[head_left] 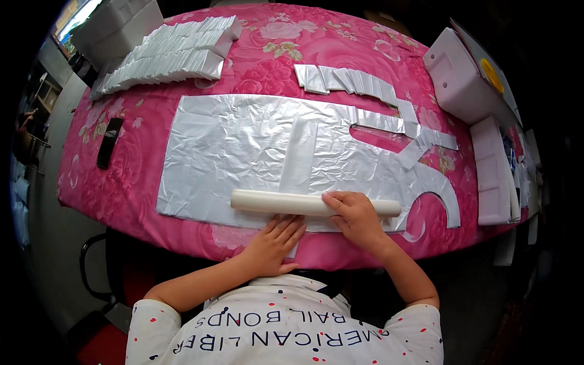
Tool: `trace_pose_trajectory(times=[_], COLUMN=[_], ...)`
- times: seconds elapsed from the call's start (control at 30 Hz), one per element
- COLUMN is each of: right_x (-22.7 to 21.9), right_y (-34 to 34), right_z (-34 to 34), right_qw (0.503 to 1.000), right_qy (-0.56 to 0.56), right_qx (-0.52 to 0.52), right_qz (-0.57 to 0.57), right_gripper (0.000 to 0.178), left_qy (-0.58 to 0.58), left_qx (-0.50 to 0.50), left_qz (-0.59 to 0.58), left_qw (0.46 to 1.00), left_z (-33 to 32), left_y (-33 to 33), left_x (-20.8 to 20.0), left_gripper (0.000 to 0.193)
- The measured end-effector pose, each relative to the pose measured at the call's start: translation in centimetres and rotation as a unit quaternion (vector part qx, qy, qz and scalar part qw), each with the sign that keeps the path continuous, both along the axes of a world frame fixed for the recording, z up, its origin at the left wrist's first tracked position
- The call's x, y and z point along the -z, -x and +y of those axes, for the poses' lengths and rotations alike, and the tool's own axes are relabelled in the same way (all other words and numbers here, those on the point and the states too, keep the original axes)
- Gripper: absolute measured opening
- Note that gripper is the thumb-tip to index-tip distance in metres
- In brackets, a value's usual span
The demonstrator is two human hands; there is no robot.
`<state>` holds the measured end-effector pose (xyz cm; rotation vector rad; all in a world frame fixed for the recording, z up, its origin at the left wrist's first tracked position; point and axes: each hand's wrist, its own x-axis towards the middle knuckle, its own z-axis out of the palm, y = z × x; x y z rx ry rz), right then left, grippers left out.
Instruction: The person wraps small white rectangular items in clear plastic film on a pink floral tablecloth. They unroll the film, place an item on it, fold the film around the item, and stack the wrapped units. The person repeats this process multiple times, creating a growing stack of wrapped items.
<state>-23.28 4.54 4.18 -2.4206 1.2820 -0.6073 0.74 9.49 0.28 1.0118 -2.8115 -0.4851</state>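
A white plastic vest-shaped bag (219, 146) lies spread flat and wrinkled on a pink floral tablecloth (146, 140), its handle end to the right. Down its middle runs a narrow folded strip of translucent plastic (299, 149). Across the lower part of both lies a smooth white tube (274, 202), set nearly level from left to right. My right hand (354, 219) grips the tube right of its middle, fingers over the top. My left hand (277, 243) lies flat with fingers stretched out, just below the tube, on the strip's near end; its fingertips reach the tube's lower edge.
Folded plastic bags (347, 82) lie fanned beyond the spread bag. Tight rows of folded bags (164, 55) fill the far left, beside a white foam box (115, 30). A black phone-like object (109, 143) lies at left. Foam boxes (462, 73) stand along the right edge.
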Motion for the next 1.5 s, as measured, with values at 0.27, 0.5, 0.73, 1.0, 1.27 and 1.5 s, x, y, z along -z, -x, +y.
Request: trace_pose_trajectory(times=[0.27, 0.5, 0.73, 1.0, 1.27, 1.5], right_x=[1.8, 2.1, 2.8, 4.0, 3.8, 3.1], right_y=[-2.9, -3.3, -4.7, -5.4, -5.6, -5.6], right_z=[-8.8, -15.9, -6.6, 1.1, 0.2, -2.2], right_qw=[0.995, 0.996, 0.988, 0.995, 0.995, 0.971], right_qy=[0.091, 0.072, -0.009, 0.010, 0.061, -0.130], right_qx=[0.028, 0.048, -0.151, -0.097, -0.013, 0.105], right_qz=[-0.004, -0.007, -0.041, -0.025, -0.073, -0.173], right_gripper=[0.049, 0.047, 0.054, 0.044, 0.037, 0.011], left_qy=[-0.022, -0.083, 0.052, -0.073, -0.017, -0.227], left_qx=[-0.007, 0.140, 0.165, 0.093, 0.037, -0.119], left_qz=[0.007, 0.086, 0.165, 0.345, 0.135, 0.267], left_qw=[1.000, 0.983, 0.971, 0.931, 0.990, 0.929], left_z=[0.5, -1.8, -1.5, -2.3, -5.1, -6.8], left_y=[0.2, -3.8, -4.4, -4.1, -3.7, -3.0], left_x=[0.1, 0.3, 1.6, 0.1, -0.8, -0.7], left_gripper=[0.077, 0.059, 0.035, 0.028, 0.120, 0.109])
